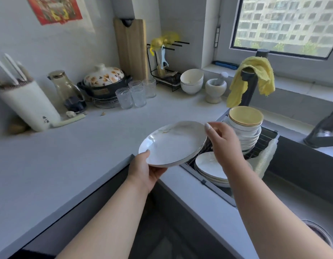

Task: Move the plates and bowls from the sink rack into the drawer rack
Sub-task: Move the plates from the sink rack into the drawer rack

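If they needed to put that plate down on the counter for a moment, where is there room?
The counter is bare in front of the glasses and beside the left hand holding the plate. Crowded: the back wall, from knife block to mortar.

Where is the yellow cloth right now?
In the head view, the yellow cloth hangs over the dark faucet at the upper right, below the window and just behind the stack of bowls in the sink rack.
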Tool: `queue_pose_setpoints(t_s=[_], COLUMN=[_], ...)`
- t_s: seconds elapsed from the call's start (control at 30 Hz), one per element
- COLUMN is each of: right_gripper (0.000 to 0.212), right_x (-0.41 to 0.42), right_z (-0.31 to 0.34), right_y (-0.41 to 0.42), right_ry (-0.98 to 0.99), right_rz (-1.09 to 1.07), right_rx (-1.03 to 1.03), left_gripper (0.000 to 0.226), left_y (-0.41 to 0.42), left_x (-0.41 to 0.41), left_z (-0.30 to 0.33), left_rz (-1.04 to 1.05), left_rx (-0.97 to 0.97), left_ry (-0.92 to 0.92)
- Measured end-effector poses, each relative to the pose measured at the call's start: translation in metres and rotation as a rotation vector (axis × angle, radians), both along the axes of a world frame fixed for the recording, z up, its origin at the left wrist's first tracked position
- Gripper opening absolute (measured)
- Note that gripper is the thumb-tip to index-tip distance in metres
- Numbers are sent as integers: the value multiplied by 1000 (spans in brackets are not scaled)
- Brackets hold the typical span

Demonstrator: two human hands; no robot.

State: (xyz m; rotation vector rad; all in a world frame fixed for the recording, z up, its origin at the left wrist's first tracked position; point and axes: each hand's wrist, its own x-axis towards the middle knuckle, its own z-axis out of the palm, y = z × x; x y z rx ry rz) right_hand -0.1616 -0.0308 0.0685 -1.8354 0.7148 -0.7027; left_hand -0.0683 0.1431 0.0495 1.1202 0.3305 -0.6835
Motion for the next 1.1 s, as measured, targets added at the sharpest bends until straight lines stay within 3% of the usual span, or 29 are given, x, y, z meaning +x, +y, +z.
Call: queue_pose_setpoints(t_s=[0.07,0.17,0.23,0.53,1.1], right_gripper=[47,35,30,17,10], right_x=[15,33,43,72,12], right_z=[-4,1,6,19,-5], right_y=[14,50,77,212,526], right_ry=[76,30,15,24,250], right_rz=[62,229,307,514,767], right_rx=[248,648,768,771,672], left_gripper=[17,20,23,33,48], left_y=[21,58,87,226,549], left_x=[-1,-3,-3,-24,-145], left_z=[5,10,10,17,-32], left_rz=[48,117,175,428,866], left_rx=[-27,-70,-85,-28,278], left_ry=[-13,-24,-27,-106,33])
